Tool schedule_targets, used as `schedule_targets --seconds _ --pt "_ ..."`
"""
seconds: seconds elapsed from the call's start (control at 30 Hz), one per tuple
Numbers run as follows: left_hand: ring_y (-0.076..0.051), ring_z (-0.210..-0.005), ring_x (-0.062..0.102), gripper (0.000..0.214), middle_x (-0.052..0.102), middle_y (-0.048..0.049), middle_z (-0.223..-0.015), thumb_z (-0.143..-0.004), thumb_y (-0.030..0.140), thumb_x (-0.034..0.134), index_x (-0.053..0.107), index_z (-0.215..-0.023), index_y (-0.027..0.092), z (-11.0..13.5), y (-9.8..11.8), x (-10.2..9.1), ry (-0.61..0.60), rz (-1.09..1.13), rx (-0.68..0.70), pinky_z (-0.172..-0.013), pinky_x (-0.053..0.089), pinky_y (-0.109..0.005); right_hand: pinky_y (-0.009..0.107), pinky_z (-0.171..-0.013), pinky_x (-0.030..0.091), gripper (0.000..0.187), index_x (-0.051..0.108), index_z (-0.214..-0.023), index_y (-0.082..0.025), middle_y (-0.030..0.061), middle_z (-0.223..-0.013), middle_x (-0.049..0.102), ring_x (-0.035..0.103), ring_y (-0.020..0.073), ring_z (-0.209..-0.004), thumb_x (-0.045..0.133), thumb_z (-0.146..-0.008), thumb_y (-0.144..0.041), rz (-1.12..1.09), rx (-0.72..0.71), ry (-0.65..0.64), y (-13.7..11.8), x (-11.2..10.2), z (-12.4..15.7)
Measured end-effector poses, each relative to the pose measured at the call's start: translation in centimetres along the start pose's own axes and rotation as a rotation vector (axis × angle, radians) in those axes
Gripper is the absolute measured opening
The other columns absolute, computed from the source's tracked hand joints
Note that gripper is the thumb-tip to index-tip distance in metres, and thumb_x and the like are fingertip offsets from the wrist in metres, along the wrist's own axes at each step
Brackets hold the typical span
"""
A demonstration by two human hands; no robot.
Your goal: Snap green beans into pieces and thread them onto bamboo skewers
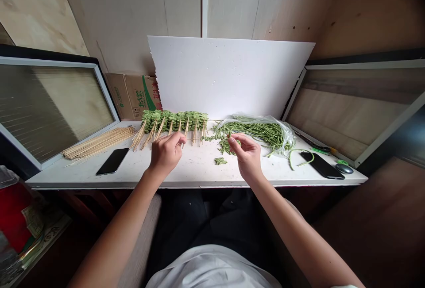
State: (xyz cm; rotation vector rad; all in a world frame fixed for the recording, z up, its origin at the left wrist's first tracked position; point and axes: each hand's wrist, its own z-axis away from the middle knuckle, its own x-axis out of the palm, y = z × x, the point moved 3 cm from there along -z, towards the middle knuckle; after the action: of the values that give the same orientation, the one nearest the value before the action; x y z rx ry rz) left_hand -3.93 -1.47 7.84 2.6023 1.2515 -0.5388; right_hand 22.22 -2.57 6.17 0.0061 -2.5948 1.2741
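Note:
My left hand (166,151) is closed on a thin bamboo skewer (195,139) that points right, with small green bean pieces threaded near its tip. My right hand (246,154) is pinched on a green bean piece (229,135) just beside that tip. A row of finished bean skewers (172,122) lies behind my left hand. Loose cut bean pieces (220,161) rest on the white table (199,174) between my hands.
A pile of long green beans on a clear plastic bag (265,131) lies at the right. Bare skewers (99,143) and a black phone (113,161) are at the left. A second phone (322,165), green scissors (320,149) and a white board (226,75) are also there.

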Motion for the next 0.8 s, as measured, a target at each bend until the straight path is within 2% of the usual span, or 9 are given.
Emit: schedule_targets --seconds 0.2,0.27,0.33,0.43,0.5,0.6,0.8 --pt "-0.018 -0.064 0.068 0.033 0.073 0.0003 -0.072 -0.072 -0.004 0.045 0.065 -0.08 0.021 0.3 -0.4 0.4 -0.088 0.011 -0.013 -0.06 0.044 -0.026 0.031 -0.06 0.046 0.015 0.085 -0.089 -0.029 0.0044 -0.09 0.071 0.06 0.0181 -0.079 0.09 -0.082 -0.041 -0.02 -0.071 -0.05 -0.8 0.2 0.1" --pt "-0.018 -0.067 0.07 0.031 0.074 0.0 -0.075 -0.078 -0.003 0.046 0.065 -0.083 0.021 0.3 -0.4 0.5 -0.106 0.053 -0.026 -0.062 0.046 -0.026 0.031 -0.059 0.046 0.015 0.085 -0.089 -0.028 0.0043 -0.091 0.071 0.06 0.0175 -0.078 0.09 -0.082 -0.041 -0.02 -0.064 -0.053 -0.8 0.1 -0.1" --pt "-0.017 -0.071 0.072 0.026 0.076 -0.0007 -0.08 -0.089 0.001 0.049 0.067 -0.092 0.021 0.2 -0.4 0.6 -0.112 0.141 -0.054 -0.064 0.049 -0.025 0.031 -0.059 0.047 0.019 0.084 -0.091 -0.027 0.0039 -0.091 0.071 0.059 0.0161 -0.074 0.09 -0.081 -0.043 -0.018 -0.024 -0.034 -0.5 -0.3 -0.4" --pt "-0.017 -0.077 0.074 0.006 0.077 -0.0023 -0.086 -0.101 0.018 0.061 0.066 -0.104 0.021 -0.1 -0.1 0.6 -0.099 0.292 -0.094 -0.068 0.054 -0.024 0.031 -0.062 0.05 0.028 0.083 -0.096 -0.026 0.0036 -0.093 0.073 0.059 0.0154 -0.073 0.09 -0.079 -0.048 -0.024 0.061 0.031 0.2 -0.8 -0.8" --pt "-0.016 -0.078 0.074 0.006 0.077 -0.003 -0.087 -0.102 0.026 0.067 0.066 -0.102 0.02 -0.2 0.0 0.6 -0.065 0.33 -0.09 -0.071 0.055 -0.025 0.03 -0.062 0.051 0.033 0.082 -0.097 -0.026 0.0038 -0.095 0.075 0.061 0.0161 -0.076 0.09 -0.077 -0.05 -0.043 0.103 0.065 0.7 -1.0 -1.0" --pt "-0.015 -0.074 0.072 0.012 0.076 -0.003 -0.085 -0.103 0.029 0.066 0.065 -0.096 0.02 -0.2 0.2 0.7 -0.014 0.311 -0.063 -0.07 0.055 -0.025 0.029 -0.061 0.049 0.033 0.082 -0.096 -0.026 0.0031 -0.095 0.074 0.06 0.0153 -0.076 0.092 -0.074 -0.049 -0.114 0.145 0.082 1.0 -0.8 -1.0" --pt "-0.016 -0.074 0.072 0.016 0.077 -0.0037 -0.087 -0.106 0.033 0.061 0.066 -0.099 0.02 0.2 0.0 1.1 -0.038 0.235 -0.063 -0.068 0.053 -0.026 0.031 -0.059 0.045 0.035 0.079 -0.091 -0.025 0.0025 -0.091 0.073 0.059 0.0157 -0.072 0.094 -0.069 -0.048 -0.152 0.191 0.102 0.6 -0.3 -0.8"
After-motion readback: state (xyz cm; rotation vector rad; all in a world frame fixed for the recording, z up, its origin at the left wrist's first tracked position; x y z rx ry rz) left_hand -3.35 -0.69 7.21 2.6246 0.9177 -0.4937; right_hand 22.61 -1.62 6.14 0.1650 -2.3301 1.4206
